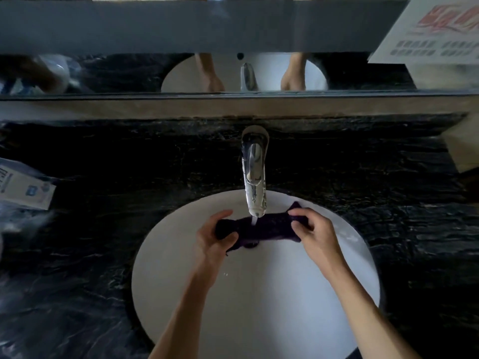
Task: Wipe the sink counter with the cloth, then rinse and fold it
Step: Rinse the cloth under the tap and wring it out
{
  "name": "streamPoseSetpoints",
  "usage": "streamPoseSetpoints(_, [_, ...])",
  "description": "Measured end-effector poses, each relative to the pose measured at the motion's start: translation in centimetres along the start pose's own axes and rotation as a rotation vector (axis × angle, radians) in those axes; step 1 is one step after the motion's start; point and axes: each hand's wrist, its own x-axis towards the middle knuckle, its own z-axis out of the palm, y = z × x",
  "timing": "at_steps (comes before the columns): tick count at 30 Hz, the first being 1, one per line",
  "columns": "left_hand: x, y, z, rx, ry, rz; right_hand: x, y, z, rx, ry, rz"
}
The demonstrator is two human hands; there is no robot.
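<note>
A dark purple cloth [261, 228], bunched into a band, is stretched between my two hands over the white oval sink [259, 307]. My left hand [213, 238] grips its left end and my right hand [315, 230] grips its right end. A thin stream of water falls from the chrome tap [254, 174] onto the middle of the cloth. The black marble counter [103, 229] surrounds the sink.
A white and blue packet [24, 187] lies on the counter at the far left. A printed paper sheet [430, 32] leans at the top right. The mirror [233, 73] behind the tap reflects my hands and the sink.
</note>
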Motion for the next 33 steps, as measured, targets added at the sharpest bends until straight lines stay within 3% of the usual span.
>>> streamPoseSetpoints(4, [0.7, -0.3, 0.6, 0.421, -0.004, 0.052, -0.7, 0.3, -0.3, -0.108, -0.081, 0.071])
streamPoseSetpoints(8, [0.7, 0.3, 1.3, 0.475, 0.013, 0.071, -1.3, 0.2, -0.4, -0.427, -0.012, -0.056])
streamPoseSetpoints(10, [0.7, 0.3, 1.7, 0.487, 0.050, 0.119, -1.4, 0.2, -0.6, -0.464, 0.058, -0.128])
streamPoseSetpoints(13, [0.2, 0.9, 2.1, 0.337, 0.083, 0.142, -1.5, -0.1, -1.4, -0.271, 0.103, -0.136])
streamPoseSetpoints(16, [0.0, 2.0, 3.7, 0.115, 0.074, 0.011, -1.8, -0.6, -2.0, 0.099, 0.009, 0.068])
streamPoseSetpoints(21, [0.5, 2.6, 6.5, 0.025, 0.097, -0.067, -1.5, -0.3, -1.4, 0.684, 0.085, 0.301])
streamPoseSetpoints(27, [0.3, 3.6, 5.2, -0.272, 0.113, -0.325, -1.2, -0.6, 0.5, 0.887, 0.012, 0.475])
streamPoseSetpoints(33, [-1.2, 3.5, 1.7, -0.417, 0.241, -0.248, -0.5, -1.4, 4.2, 0.910, -0.109, 0.509])
